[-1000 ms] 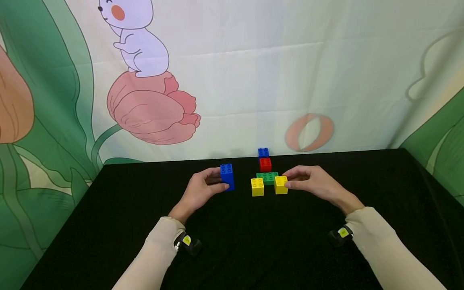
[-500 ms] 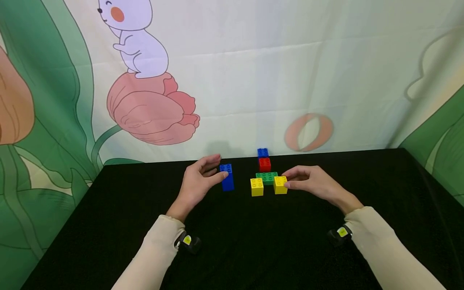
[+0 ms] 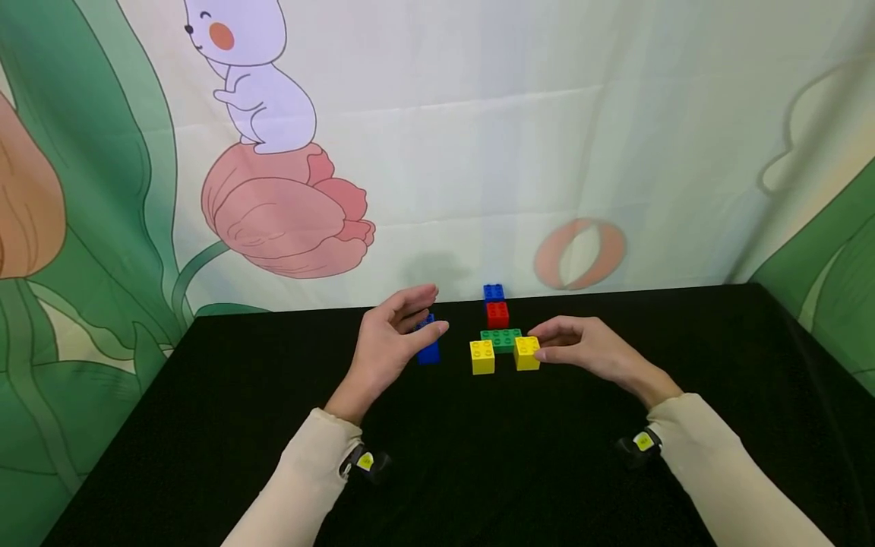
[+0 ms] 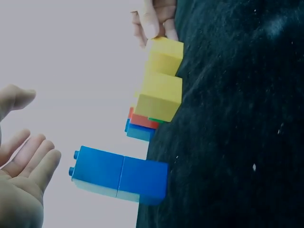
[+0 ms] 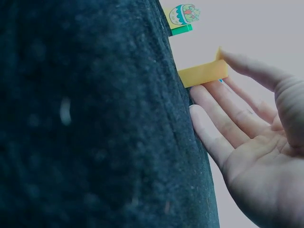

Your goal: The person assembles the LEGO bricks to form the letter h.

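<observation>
My left hand (image 3: 386, 346) is raised over a stack of two blue toy building blocks (image 3: 429, 352), its fingers loosely extended. In the left wrist view those blue blocks (image 4: 121, 173) stand apart from the hand (image 4: 23, 175). With thumb and fingers on opposite sides, my right hand (image 3: 591, 351) pinches a yellow block (image 3: 526, 354); the right wrist view shows this yellow block (image 5: 204, 73) between thumb and fingers. A second yellow block (image 3: 481, 358) sits just left of it. Behind the pair lies a green block (image 3: 501, 339).
Behind the green block are a red block (image 3: 497, 315) and, farthest back, another blue block (image 3: 494, 292). A black cloth (image 3: 478, 456) covers the table. A printed curtain (image 3: 437, 152) hangs right behind the table's far edge.
My left hand has let go of the blue stack, risen and shifted slightly right over it. The stack stays where it was. My right hand keeps its place at the yellow block.
</observation>
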{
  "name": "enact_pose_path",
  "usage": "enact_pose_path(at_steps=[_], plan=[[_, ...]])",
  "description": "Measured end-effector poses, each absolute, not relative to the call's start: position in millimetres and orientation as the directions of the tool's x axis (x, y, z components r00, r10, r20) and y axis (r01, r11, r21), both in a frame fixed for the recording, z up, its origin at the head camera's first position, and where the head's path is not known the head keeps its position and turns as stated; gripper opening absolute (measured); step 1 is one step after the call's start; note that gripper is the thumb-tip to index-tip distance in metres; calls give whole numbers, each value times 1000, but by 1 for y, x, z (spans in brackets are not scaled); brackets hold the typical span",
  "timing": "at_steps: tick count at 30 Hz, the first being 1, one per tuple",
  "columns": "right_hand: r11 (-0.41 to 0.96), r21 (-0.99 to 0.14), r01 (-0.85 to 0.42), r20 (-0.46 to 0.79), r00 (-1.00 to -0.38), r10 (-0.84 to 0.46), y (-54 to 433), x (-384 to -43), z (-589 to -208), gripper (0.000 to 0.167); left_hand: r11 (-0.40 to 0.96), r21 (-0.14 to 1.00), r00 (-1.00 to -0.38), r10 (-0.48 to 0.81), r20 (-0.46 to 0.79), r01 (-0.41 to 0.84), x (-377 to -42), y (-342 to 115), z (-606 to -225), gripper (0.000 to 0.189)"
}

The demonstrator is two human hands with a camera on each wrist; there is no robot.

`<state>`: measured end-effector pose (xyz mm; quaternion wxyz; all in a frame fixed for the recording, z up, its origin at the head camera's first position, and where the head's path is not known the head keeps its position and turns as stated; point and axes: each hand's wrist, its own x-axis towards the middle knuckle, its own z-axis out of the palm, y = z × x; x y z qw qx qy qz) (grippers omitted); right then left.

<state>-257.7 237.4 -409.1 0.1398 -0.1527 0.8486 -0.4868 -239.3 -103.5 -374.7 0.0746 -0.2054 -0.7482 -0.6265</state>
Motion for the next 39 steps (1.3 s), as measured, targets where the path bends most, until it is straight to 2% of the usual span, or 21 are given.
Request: enact_pose_path(at_steps=[8, 18, 25, 39], plan=[[476, -869, -133, -78, -914, -399, 236, -255, -409, 51, 156, 899, -894, 264, 361, 409, -238, -87, -380, 48], [465, -875, -137, -73, -911, -405, 238, -257, -411, 49, 205, 917, -921, 266, 284, 342, -238, -64, -386, 46], [464, -874, -144, -68, -910, -409, 237, -258, -411, 48, 241, 926, -935, 278, 222, 291, -237, -59, -390, 45], [463, -875, -143, -68, -909, -410, 237, -259, -411, 47, 346, 893, -932, 316, 180, 289, -234, -55, -398, 49]])
